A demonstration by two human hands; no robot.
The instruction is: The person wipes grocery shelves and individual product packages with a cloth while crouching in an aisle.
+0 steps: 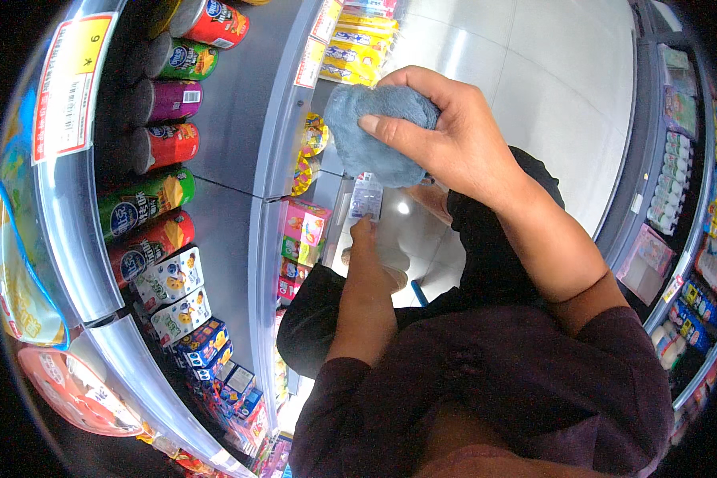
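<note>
My right hand [454, 125] grips a bunched blue-grey cloth [382, 134], thumb across its near face. The cloth is in front of the shelf's edge, above the lower shelf. Farther down, my left hand [363, 227] has its fingers on the end of a small pale packet [367, 198] bearing print. The cloth hides the upper end of that packet. Close by the left hand stand pink and green boxes [305, 224] on a low shelf, and yellow-lidded round tubs [310, 143] sit just above them.
At left, a grey shelf [227, 137] carries canisters of crisps [167, 147] and small snack boxes [179, 299]. Yellow packs [358, 57] lie lower down. Another stocked shelf [639, 203] runs along the right. Below is pale tiled floor [549, 77], with my bent legs over it.
</note>
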